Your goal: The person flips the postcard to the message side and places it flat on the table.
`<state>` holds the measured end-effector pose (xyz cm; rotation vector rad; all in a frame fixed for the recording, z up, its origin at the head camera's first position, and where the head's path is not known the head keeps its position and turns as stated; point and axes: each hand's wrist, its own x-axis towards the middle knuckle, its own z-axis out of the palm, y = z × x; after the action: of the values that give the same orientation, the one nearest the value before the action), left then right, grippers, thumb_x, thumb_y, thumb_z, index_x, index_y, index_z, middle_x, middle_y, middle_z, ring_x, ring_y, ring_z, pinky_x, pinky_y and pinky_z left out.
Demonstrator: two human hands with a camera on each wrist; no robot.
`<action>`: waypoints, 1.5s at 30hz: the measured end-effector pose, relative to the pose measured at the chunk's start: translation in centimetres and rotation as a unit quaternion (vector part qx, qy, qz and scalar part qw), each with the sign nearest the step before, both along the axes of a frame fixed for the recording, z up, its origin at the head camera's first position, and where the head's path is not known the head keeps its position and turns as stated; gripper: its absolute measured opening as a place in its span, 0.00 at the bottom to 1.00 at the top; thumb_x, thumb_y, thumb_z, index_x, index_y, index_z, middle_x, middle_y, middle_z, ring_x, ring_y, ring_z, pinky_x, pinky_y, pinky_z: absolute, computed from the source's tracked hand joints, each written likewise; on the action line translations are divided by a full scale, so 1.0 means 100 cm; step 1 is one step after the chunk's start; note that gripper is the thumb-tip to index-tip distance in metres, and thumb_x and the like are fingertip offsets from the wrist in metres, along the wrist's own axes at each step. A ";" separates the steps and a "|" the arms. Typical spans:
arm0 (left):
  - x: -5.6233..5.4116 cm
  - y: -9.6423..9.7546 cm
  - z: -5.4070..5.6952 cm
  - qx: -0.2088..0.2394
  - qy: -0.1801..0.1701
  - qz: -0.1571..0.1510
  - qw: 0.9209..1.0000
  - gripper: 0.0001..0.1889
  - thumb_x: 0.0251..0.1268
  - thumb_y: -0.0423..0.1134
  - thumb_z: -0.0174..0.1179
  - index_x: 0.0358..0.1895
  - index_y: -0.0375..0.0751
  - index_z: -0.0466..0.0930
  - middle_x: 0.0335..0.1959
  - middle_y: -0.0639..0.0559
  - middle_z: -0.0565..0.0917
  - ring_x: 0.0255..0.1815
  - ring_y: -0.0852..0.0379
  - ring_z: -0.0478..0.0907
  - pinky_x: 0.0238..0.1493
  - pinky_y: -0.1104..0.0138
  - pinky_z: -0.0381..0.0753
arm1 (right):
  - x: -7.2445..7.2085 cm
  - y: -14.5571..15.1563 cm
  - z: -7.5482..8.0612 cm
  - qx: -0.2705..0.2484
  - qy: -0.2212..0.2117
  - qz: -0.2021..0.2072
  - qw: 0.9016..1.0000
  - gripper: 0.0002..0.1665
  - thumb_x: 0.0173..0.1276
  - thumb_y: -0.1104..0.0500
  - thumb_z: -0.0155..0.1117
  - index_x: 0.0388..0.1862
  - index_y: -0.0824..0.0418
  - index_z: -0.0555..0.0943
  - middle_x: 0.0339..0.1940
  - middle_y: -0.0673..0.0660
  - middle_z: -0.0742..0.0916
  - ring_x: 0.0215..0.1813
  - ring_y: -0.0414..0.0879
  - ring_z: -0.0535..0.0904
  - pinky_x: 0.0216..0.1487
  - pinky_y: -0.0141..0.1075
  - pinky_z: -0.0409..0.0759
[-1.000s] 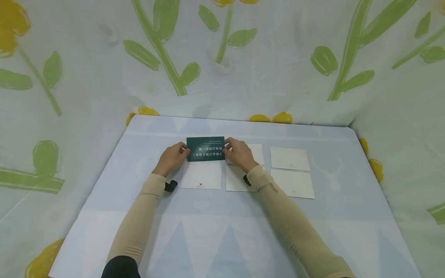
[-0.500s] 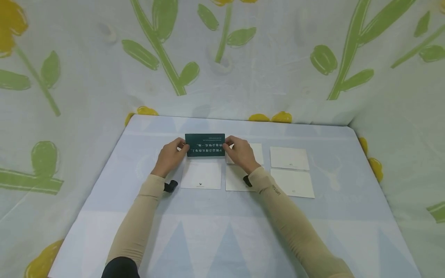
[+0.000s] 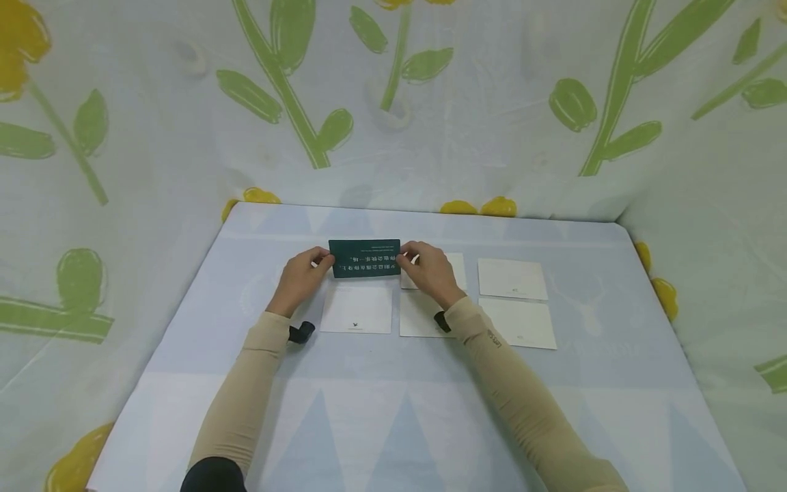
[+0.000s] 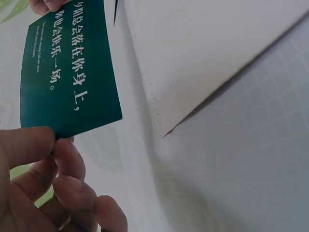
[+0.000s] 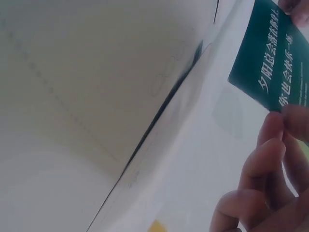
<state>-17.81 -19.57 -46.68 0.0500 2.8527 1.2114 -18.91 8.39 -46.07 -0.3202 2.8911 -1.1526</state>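
A dark green card (image 3: 365, 259) with white printed characters is held up off the table between both hands, tilted so its printed face shows. My left hand (image 3: 301, 277) pinches its left edge between thumb and fingers; the left wrist view shows the thumb on the green card (image 4: 72, 72) at one end. The right hand (image 3: 430, 273) pinches the opposite edge, seen also in the right wrist view beside the card (image 5: 270, 58). Just below the green card lies a white card (image 3: 355, 311) with a small dark mark near its lower edge.
Two white cards lie partly under the right hand and wrist, the nearer white card (image 3: 421, 318) below the other. Further right lie an upper white card (image 3: 512, 279) and a lower white card (image 3: 519, 324). A flower-patterned curtain surrounds the pale table (image 3: 393, 424).
The green card has been raised slightly and tilted, showing more of its printed face, then lowered a little and shifted slightly right. Both hands keep pinching its edges. The white cards have not moved.
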 end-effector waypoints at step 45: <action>0.004 -0.005 0.000 0.189 -0.093 -0.068 0.975 0.23 0.77 0.52 0.56 0.65 0.43 0.80 0.57 0.46 0.84 0.62 0.45 0.75 0.64 0.50 0.72 | -0.004 0.032 -0.008 -0.225 -0.090 0.043 0.969 0.19 0.79 0.45 0.56 0.53 0.55 0.86 0.44 0.51 0.90 0.49 0.61 0.79 0.50 0.46 0.74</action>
<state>-17.37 -20.10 -46.66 0.1347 2.3843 1.6140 -19.29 11.56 -46.89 -0.3196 2.4136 -1.7132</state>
